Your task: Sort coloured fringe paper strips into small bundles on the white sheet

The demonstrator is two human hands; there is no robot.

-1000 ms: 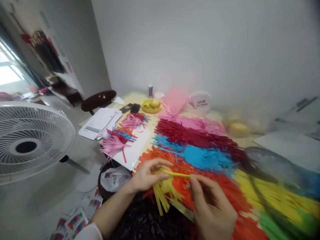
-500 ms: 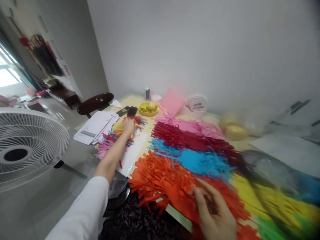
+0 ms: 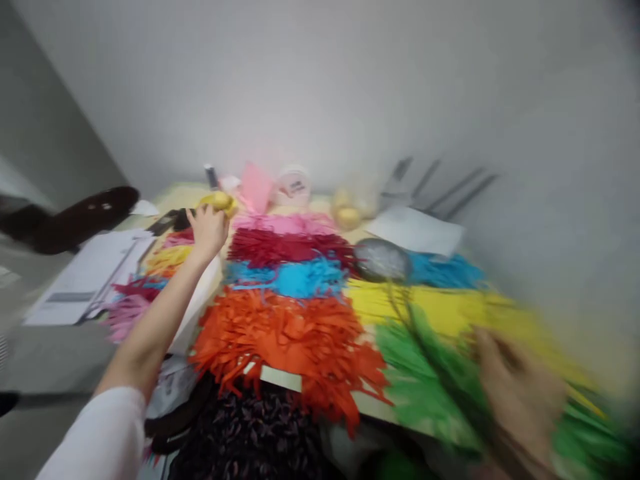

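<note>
My left hand [image 3: 209, 230], fingers spread, reaches over the far left part of the table beside the yellow bowl [image 3: 224, 202]. I see nothing in it. Below its wrist lie piles of cut paper strips in yellow [image 3: 167, 260] and pink [image 3: 127, 313]. On the right, my right hand [image 3: 523, 393] is smeared by motion above yellow fringed paper [image 3: 440, 310] and green fringed paper [image 3: 415, 387]; whether it holds anything is unclear. Between the hands lie rows of fringed paper: orange [image 3: 280, 333], blue [image 3: 300, 277], dark red [image 3: 290, 247] and pink [image 3: 300, 223].
White printed sheets [image 3: 85, 273] lie at the left, near a dark chair back [image 3: 90, 213]. A white round tub [image 3: 293, 185] stands by the wall. A silvery grey bundle [image 3: 381, 259] sits at the back, and a blurred dark strip [image 3: 445, 380] runs toward the lower right.
The view has swung right. My left hand has left the multicoloured strips and moved toward the yellow bowl. My right hand has gone from the orange fringe to the yellow and green ones.
</note>
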